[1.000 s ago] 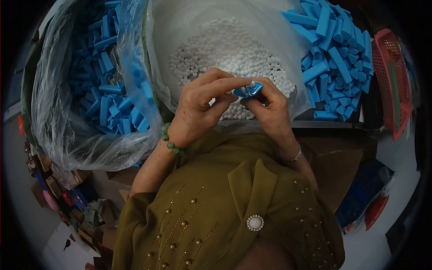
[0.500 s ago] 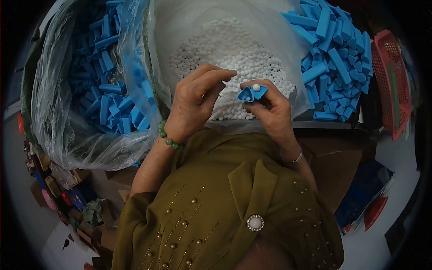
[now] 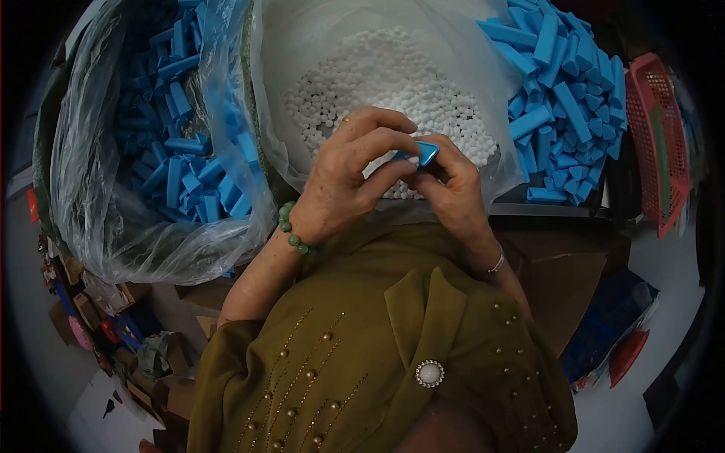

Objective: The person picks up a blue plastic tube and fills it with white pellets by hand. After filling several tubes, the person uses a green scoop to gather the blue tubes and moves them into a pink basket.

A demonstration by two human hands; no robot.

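My right hand (image 3: 457, 185) is closed around small blue hollow triangular tubes (image 3: 428, 154), their open end facing up. My left hand (image 3: 351, 170), with a green bead bracelet at its wrist, meets them from the left, thumb and fingertips pinched together. A white ball (image 3: 413, 160) shows at those fingertips, against the tube's edge. The left fingers cover part of the tubes, so how far in the ball sits cannot be told. Under both hands lies a heap of small white balls (image 3: 385, 72) in a clear plastic bag.
On the left, a large plastic-lined sack (image 3: 113, 253) holds many blue triangular tubes. Another pile of blue tubes (image 3: 570, 113) lies at the right, beside a pink perforated basket (image 3: 653, 151). Cardboard (image 3: 555, 264) stands below it on the right.
My left hand has moved right and down to the tubes, its fingers closing at their open end. In my right hand the tubes have turned slightly.
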